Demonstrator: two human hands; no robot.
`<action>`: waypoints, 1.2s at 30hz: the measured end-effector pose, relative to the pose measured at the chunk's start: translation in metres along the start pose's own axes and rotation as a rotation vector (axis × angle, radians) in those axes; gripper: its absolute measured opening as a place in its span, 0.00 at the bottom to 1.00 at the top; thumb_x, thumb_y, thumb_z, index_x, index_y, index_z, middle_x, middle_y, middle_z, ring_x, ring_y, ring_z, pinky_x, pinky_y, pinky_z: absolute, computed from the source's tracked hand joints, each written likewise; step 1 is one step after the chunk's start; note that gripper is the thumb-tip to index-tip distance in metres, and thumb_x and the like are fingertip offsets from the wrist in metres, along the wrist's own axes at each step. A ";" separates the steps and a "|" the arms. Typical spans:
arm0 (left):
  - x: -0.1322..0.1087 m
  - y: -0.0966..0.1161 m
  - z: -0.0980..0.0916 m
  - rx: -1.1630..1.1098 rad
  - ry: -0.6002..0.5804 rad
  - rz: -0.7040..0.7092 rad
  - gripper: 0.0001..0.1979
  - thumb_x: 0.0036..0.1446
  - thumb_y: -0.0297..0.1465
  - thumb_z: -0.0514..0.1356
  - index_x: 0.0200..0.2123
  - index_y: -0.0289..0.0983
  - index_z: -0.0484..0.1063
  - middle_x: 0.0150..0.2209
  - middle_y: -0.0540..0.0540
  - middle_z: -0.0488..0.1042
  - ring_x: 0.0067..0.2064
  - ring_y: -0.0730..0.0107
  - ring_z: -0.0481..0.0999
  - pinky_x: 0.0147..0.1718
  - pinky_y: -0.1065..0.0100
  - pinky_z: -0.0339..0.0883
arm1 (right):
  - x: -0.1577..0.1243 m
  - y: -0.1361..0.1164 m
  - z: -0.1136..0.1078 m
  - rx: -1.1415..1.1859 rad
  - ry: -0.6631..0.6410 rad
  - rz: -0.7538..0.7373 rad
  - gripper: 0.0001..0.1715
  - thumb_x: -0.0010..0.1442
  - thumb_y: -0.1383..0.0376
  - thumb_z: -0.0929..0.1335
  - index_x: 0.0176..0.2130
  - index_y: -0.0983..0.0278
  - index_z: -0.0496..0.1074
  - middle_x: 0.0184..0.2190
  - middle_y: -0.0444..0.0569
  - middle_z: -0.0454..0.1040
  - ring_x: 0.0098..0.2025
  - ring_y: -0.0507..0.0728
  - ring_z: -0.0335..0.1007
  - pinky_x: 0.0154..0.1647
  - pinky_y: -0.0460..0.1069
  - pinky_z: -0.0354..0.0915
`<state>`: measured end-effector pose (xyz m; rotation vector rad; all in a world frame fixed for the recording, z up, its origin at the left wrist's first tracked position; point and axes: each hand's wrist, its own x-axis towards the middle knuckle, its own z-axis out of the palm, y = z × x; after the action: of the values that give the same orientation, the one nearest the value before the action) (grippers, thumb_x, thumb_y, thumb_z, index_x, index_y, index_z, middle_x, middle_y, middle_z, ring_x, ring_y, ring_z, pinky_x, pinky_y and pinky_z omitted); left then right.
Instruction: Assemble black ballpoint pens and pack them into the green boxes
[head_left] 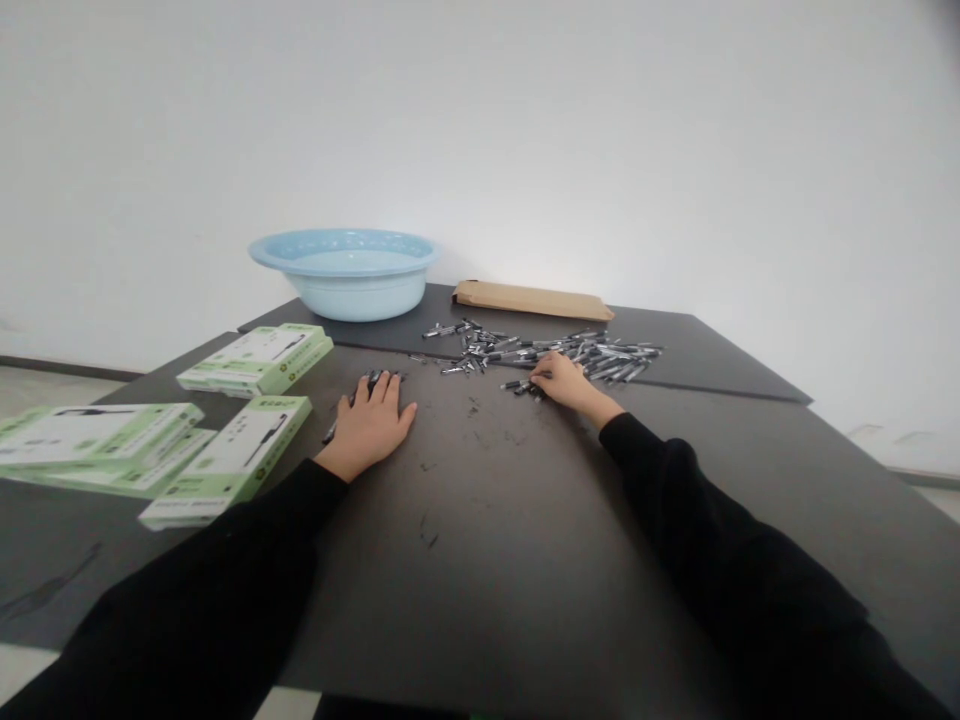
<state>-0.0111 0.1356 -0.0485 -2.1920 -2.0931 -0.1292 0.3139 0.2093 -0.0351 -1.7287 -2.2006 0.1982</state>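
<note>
My left hand (370, 422) lies palm down on the table with its fingers spread. Under and just beyond its fingertips are dark pen-like pieces (375, 378), mostly covered by the hand. My right hand (562, 382) is closed, its fingertips pinched down on black pens (517, 386) at the near edge of a pile. How many it grips is hidden. Behind and beside that hand spreads the big loose pile of black-and-clear pens (622, 360). Shorter dark and clear pieces (472, 350) lie scattered at its left side.
Green-and-white boxes lie at left: a stack (259, 358), a single box (232, 460) near my left forearm, and several more (97, 440). A light blue basin (360, 290) stands at the back, beside a flat brown cardboard piece (532, 298). Dark marks dot the grey table (480, 560).
</note>
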 end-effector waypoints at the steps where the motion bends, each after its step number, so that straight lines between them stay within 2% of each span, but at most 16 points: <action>1: 0.000 0.000 0.000 0.000 0.000 -0.001 0.34 0.64 0.44 0.41 0.67 0.31 0.51 0.69 0.36 0.49 0.68 0.40 0.48 0.59 0.40 0.51 | -0.001 0.000 -0.001 0.003 -0.012 0.018 0.12 0.60 0.64 0.65 0.38 0.62 0.79 0.49 0.54 0.74 0.53 0.64 0.65 0.51 0.58 0.57; 7: 0.001 0.000 0.001 -0.005 0.010 0.007 0.33 0.64 0.43 0.42 0.67 0.32 0.53 0.68 0.35 0.51 0.68 0.40 0.49 0.58 0.40 0.52 | -0.008 0.000 -0.008 -0.012 -0.125 -0.001 0.09 0.57 0.65 0.67 0.35 0.61 0.79 0.44 0.51 0.77 0.50 0.62 0.69 0.51 0.56 0.57; 10: -0.001 0.000 0.001 -0.015 0.033 0.016 0.33 0.64 0.43 0.43 0.66 0.31 0.54 0.68 0.33 0.52 0.67 0.38 0.50 0.59 0.38 0.48 | -0.013 -0.004 -0.008 -0.015 -0.146 -0.012 0.09 0.57 0.66 0.67 0.34 0.61 0.79 0.43 0.50 0.77 0.48 0.61 0.70 0.50 0.56 0.58; 14: -0.007 0.002 -0.003 -0.027 0.198 0.022 0.32 0.64 0.42 0.46 0.66 0.31 0.55 0.68 0.29 0.48 0.68 0.34 0.46 0.61 0.37 0.41 | -0.021 -0.010 -0.005 -0.035 -0.131 -0.016 0.08 0.57 0.67 0.67 0.33 0.62 0.78 0.43 0.51 0.77 0.48 0.62 0.69 0.50 0.57 0.57; 17: -0.014 0.012 -0.014 -0.113 0.344 0.088 0.30 0.63 0.39 0.48 0.65 0.31 0.57 0.69 0.30 0.44 0.69 0.37 0.41 0.63 0.40 0.38 | -0.025 -0.013 -0.004 -0.019 -0.029 -0.010 0.09 0.58 0.66 0.65 0.34 0.63 0.76 0.44 0.53 0.76 0.49 0.62 0.68 0.53 0.60 0.55; 20: -0.019 0.035 -0.025 -0.343 0.405 0.225 0.27 0.63 0.37 0.49 0.62 0.31 0.60 0.68 0.33 0.50 0.70 0.46 0.44 0.64 0.46 0.41 | -0.024 -0.017 -0.009 0.142 0.142 0.007 0.10 0.61 0.66 0.62 0.36 0.63 0.73 0.40 0.52 0.77 0.47 0.60 0.70 0.55 0.61 0.54; 22: -0.020 0.056 -0.030 -0.587 0.398 0.329 0.24 0.64 0.36 0.49 0.61 0.34 0.62 0.66 0.35 0.57 0.68 0.54 0.51 0.64 0.50 0.46 | -0.025 -0.027 -0.014 0.362 0.227 -0.033 0.10 0.62 0.65 0.61 0.37 0.63 0.71 0.37 0.51 0.78 0.43 0.58 0.72 0.53 0.58 0.58; 24: -0.017 0.078 -0.034 -0.891 0.370 0.317 0.24 0.63 0.39 0.51 0.60 0.36 0.62 0.64 0.37 0.62 0.65 0.56 0.57 0.62 0.51 0.50 | -0.029 -0.045 -0.017 0.599 0.221 -0.116 0.10 0.63 0.62 0.61 0.37 0.64 0.69 0.33 0.50 0.77 0.39 0.56 0.72 0.48 0.54 0.63; 27: -0.013 0.100 -0.036 -1.387 0.225 0.256 0.23 0.63 0.41 0.51 0.55 0.35 0.66 0.57 0.36 0.70 0.58 0.57 0.69 0.55 0.56 0.62 | -0.041 -0.079 -0.014 0.777 0.075 -0.268 0.10 0.63 0.60 0.63 0.36 0.64 0.69 0.30 0.48 0.77 0.35 0.54 0.73 0.43 0.50 0.66; 29: -0.012 0.101 -0.037 -1.595 0.145 0.183 0.21 0.62 0.43 0.51 0.48 0.34 0.70 0.50 0.37 0.75 0.50 0.59 0.74 0.47 0.60 0.68 | -0.046 -0.095 -0.011 0.748 -0.024 -0.369 0.12 0.63 0.60 0.63 0.36 0.65 0.71 0.31 0.47 0.77 0.35 0.54 0.72 0.42 0.49 0.66; 31: -0.012 0.092 -0.037 -1.685 0.143 0.068 0.19 0.62 0.44 0.52 0.41 0.34 0.72 0.44 0.38 0.76 0.45 0.61 0.76 0.40 0.64 0.69 | -0.041 -0.097 -0.009 0.623 -0.048 -0.406 0.13 0.63 0.60 0.63 0.36 0.65 0.73 0.31 0.46 0.77 0.34 0.54 0.72 0.40 0.48 0.65; 34: -0.013 0.074 -0.036 -1.769 0.150 -0.067 0.16 0.61 0.44 0.54 0.34 0.36 0.68 0.37 0.43 0.76 0.39 0.66 0.77 0.35 0.68 0.67 | -0.016 -0.071 -0.013 0.354 0.084 -0.284 0.13 0.63 0.64 0.63 0.40 0.66 0.75 0.37 0.49 0.78 0.37 0.55 0.71 0.42 0.48 0.64; 36: -0.013 0.066 -0.035 -1.789 0.144 -0.091 0.15 0.61 0.43 0.53 0.32 0.36 0.66 0.31 0.47 0.74 0.32 0.70 0.75 0.31 0.70 0.65 | 0.006 -0.045 -0.015 0.117 0.137 -0.154 0.15 0.62 0.70 0.62 0.44 0.67 0.75 0.43 0.53 0.77 0.44 0.55 0.71 0.47 0.47 0.62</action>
<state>0.0543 0.1151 -0.0172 -2.1964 -2.0047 -2.9073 0.2762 0.2023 -0.0057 -1.4596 -2.1655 0.1622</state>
